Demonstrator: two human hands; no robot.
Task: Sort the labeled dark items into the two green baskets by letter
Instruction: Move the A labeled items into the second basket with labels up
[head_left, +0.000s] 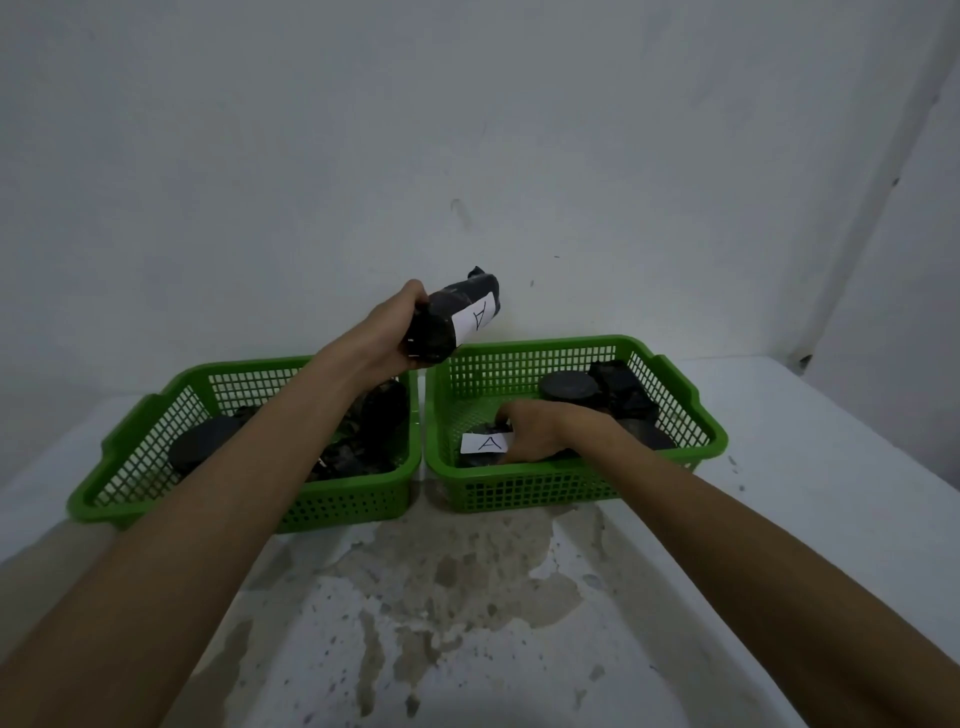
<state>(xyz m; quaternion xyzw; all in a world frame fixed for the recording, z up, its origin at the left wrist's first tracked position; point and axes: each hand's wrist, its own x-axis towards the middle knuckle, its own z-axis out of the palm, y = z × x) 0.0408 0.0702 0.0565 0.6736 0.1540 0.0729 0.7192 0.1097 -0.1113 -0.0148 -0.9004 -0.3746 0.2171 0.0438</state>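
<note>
Dark bottle-shaped item (451, 318) with a white "A" label, gripped in the left hand (384, 345), fingers wrapped round its lower end, tilted up above the gap between the two green baskets near the table's back edge. Right hand (540, 431) down in the right basket (571, 486), fingers curled on another dark item (480, 457) tagged "A" at the front-left corner, more dark pieces behind. Left basket (130, 467) also loaded with dark stuff, labels not readable.
</note>
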